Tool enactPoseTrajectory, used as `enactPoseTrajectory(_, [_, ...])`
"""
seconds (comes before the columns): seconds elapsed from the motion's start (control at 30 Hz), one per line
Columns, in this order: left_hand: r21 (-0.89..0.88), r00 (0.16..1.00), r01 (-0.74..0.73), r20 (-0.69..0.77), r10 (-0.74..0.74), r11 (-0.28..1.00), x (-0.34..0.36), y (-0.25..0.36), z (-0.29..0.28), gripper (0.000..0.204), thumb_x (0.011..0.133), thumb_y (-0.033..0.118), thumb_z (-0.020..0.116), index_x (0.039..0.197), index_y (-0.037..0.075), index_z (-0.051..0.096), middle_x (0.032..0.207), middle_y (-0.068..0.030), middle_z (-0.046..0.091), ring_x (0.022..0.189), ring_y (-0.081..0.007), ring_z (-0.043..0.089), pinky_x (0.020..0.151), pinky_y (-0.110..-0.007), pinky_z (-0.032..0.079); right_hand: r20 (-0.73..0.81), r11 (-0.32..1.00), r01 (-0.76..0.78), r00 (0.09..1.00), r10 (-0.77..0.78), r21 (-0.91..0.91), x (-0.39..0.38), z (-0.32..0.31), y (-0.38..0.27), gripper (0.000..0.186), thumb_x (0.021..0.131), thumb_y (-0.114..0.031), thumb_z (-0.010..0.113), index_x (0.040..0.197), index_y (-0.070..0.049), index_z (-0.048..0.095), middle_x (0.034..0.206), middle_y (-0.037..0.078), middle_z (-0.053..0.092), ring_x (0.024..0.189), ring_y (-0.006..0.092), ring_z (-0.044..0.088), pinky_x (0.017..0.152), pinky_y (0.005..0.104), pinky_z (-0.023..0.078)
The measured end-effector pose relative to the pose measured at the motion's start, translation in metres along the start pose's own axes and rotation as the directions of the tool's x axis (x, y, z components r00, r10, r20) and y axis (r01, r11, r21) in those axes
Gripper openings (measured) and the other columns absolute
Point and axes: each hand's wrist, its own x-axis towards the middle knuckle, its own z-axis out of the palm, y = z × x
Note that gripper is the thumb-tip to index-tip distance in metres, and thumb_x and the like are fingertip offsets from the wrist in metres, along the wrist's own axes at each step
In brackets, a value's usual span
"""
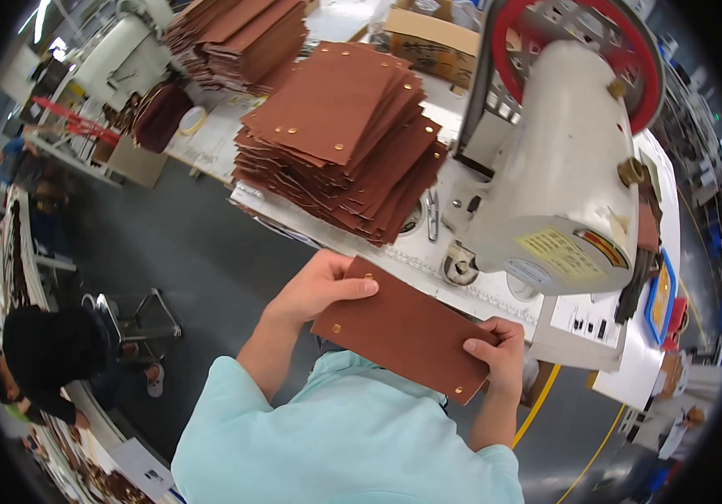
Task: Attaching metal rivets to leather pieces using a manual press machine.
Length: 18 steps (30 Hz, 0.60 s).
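Note:
A brown rectangular panel (403, 323) with gold-coloured studs is held low in front of me, just short of the white table's front edge (428, 280). My left hand (327, 290) grips its upper left end, thumb over the top face. At its right end my right hand (499, 357) is closed round it, thumb likewise on top. Beyond the panel stands a tall, uneven stack of similar studded panels (323, 113). A white machine (554, 185) with a red-rimmed wheel (646, 84) sits to the right of the stack, and a small silver tool (433, 217) lies between them.
A second brown stack (235, 46) and a cardboard box (428, 34) stand at the back. A blue tray (659, 307) sits right of the machine. At lower left a person in black (58, 361) works by another bench, near a chair (155, 319). Other people (21, 168) appear farther off.

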Motion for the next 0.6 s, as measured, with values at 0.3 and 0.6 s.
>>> enactPoseTrajectory(0.3, [0.202,0.912,-0.127,-0.360,0.194,0.971,0.005,-0.032,-0.006,0.023,0.098,0.015,0.059,0.106,-0.005,0.067,0.094,-0.0049,0.070,0.084,-0.0089,0.062,0.075,-0.024,0.052,-0.114,0.966,0.006,0.993,0.024,0.258,-0.003,-0.011,0.027,0.012,0.089,-0.004,0.067,0.098,0.002,0.065,0.087,0.005,0.070,0.072,0.0086,0.063,0.062,0.0223,0.050])
enactPoseTrajectory(0.6, [0.671,0.798,-0.050,-0.419,0.434,0.740,0.018,-0.045,0.003,0.038,0.105,0.028,0.047,0.088,-0.002,0.063,0.073,0.0013,0.058,0.069,-0.0039,0.049,0.063,-0.023,0.043,-0.208,0.997,-0.002,0.978,0.019,0.083,-0.002,-0.003,0.020,0.023,0.099,-0.019,0.057,0.109,0.000,0.065,0.082,0.002,0.068,0.065,0.0067,0.062,0.053,0.0228,0.052])
